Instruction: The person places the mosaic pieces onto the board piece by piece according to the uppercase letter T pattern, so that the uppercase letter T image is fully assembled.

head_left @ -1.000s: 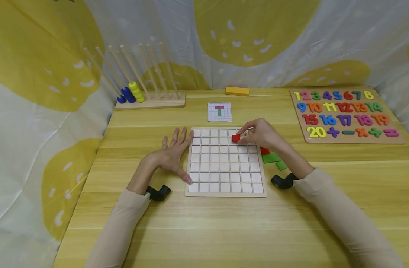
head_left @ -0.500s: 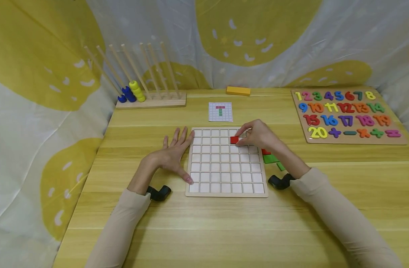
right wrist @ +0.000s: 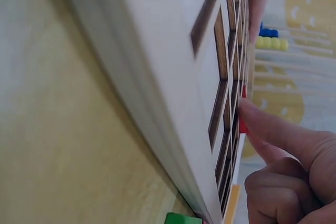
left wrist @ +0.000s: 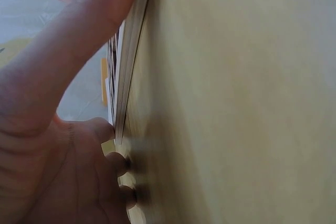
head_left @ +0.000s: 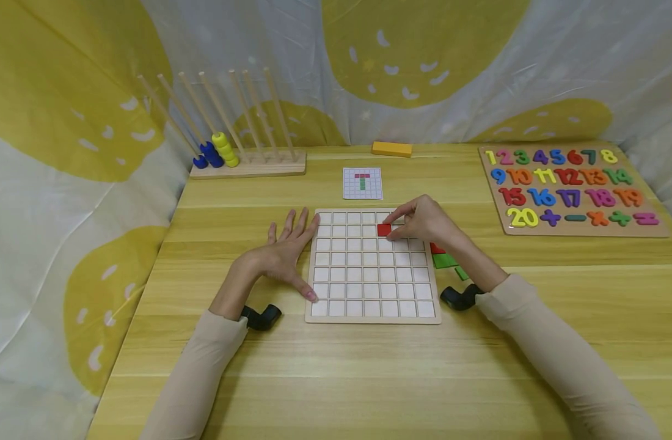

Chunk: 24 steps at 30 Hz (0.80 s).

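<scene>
A white grid board with wooden dividers lies flat on the table. My right hand pinches a square red tile between thumb and index finger, over a cell in the second row from the top, right of the middle. In the right wrist view the fingertips meet the red tile at the grid's surface. Fingers spread, my left hand rests along the board's left side, its thumb on the lower left corner and its index finger near the upper left. From the left wrist, the board's edge shows beside that hand.
Beyond the board lies a pattern card with a red and green T. Red and green tiles sit at the board's right edge. A peg stand, yellow block and number puzzle stand farther back.
My right hand has shifted slightly left with the red tile, which now looks flatter and lined up with a cell. The left hand keeps its place on the board.
</scene>
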### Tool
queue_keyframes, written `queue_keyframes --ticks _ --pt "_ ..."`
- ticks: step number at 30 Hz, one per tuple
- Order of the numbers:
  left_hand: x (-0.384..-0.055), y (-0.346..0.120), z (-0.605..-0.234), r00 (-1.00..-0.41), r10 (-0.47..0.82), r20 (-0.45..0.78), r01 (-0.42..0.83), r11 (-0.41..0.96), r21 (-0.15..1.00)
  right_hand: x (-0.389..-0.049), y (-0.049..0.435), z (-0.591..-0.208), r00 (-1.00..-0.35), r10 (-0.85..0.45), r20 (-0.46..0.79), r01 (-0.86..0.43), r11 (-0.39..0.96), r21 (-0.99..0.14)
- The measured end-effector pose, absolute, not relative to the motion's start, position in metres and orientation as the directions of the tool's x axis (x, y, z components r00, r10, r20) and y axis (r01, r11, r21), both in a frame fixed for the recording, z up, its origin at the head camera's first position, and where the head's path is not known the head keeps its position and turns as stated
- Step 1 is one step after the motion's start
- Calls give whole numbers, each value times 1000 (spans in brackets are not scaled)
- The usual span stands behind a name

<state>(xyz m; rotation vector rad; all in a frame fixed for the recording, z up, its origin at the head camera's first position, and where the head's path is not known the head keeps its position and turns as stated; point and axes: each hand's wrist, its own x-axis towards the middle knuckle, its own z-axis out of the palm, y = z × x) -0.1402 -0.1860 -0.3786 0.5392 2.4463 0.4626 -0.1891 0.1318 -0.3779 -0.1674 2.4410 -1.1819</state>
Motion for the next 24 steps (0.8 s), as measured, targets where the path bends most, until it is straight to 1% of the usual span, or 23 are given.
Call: queue_keyframes --ticks 5,13,18,24 --pt "-141 -184 -378 -745 478 -466 274 855 439 -190 135 -378 -900 -276 -338 98 627 -773" --pt "-140 -186 -378 -742 484 -464 278 852 445 -190 136 -377 -875 -330 -356 104 589 -801" --pt "-140 -186 -380 -743 484 -463 277 851 446 -189 144 -375 -877 -340 -339 66 615 -786" --pt "-139 -187 -379 -745 478 -465 269 854 445 -185 166 -370 -881 -368 -296 -7 636 -772"
